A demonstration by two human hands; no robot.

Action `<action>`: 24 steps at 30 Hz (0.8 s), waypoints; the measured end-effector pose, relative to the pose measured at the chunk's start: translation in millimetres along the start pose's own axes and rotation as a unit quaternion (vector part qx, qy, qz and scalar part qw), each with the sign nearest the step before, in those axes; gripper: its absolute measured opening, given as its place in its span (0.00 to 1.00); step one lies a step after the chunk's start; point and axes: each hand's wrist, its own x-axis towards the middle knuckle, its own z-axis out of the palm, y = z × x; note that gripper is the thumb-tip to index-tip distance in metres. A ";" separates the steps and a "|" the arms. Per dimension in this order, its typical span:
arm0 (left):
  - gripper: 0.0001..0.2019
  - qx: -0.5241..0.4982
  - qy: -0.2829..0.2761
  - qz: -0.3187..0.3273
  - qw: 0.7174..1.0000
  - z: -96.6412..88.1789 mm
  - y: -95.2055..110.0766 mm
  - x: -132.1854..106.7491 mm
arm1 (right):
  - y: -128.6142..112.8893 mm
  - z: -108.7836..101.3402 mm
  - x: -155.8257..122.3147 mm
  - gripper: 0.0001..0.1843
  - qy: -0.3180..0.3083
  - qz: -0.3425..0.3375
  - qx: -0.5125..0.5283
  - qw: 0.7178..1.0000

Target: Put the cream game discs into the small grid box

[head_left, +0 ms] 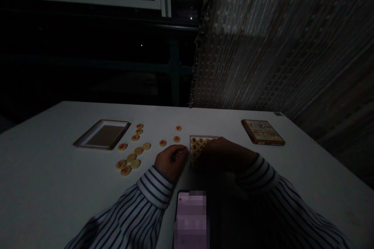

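On a white table (58, 186) in dim light lies a small clear tray (201, 142) packed with round game pieces. My right hand (226, 153) rests on the tray's near right side, fingers curled over it. My left hand (171, 159) sits just left of the tray, fingers pinched together on something small that I cannot make out. Several loose round wooden pieces (131, 159) with red marks lie scattered to the left. Both sleeves are striped.
An open box half (102, 135) with a brown inside lies at the left. A printed box lid (262, 131) lies at the right. A lit phone (191, 218) sits at the near edge. A bead curtain (277, 46) hangs behind.
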 end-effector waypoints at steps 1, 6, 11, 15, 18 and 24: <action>0.13 0.000 -0.002 0.000 1.000 -0.1 0.1 0.0 | 0.1 -0.2 -0.2 0.12 -0.002 -0.010 0.001 1.000; 0.12 0.003 -0.008 0.001 1.000 -0.9 1.9 -0.7 | 2.1 2.4 -0.4 0.12 0.001 -0.016 -0.007 1.000; 0.12 -0.013 0.007 0.005 1.000 1.0 1.4 -1.5 | 4.2 5.5 1.5 0.10 0.009 -0.027 -0.001 1.000; 0.12 -0.007 0.007 0.009 1.000 1.7 0.6 -1.1 | 3.3 3.1 1.0 0.11 0.008 -0.020 0.009 1.000; 0.12 -0.008 -0.001 0.002 1.000 1.3 1.1 -1.1 | 3.0 2.3 0.1 0.11 -0.006 -0.020 0.014 1.000; 0.12 -0.002 -0.008 0.007 1.000 -1.2 2.8 -1.6 | 5.1 8.8 1.5 0.11 0.010 -0.022 -0.015 1.000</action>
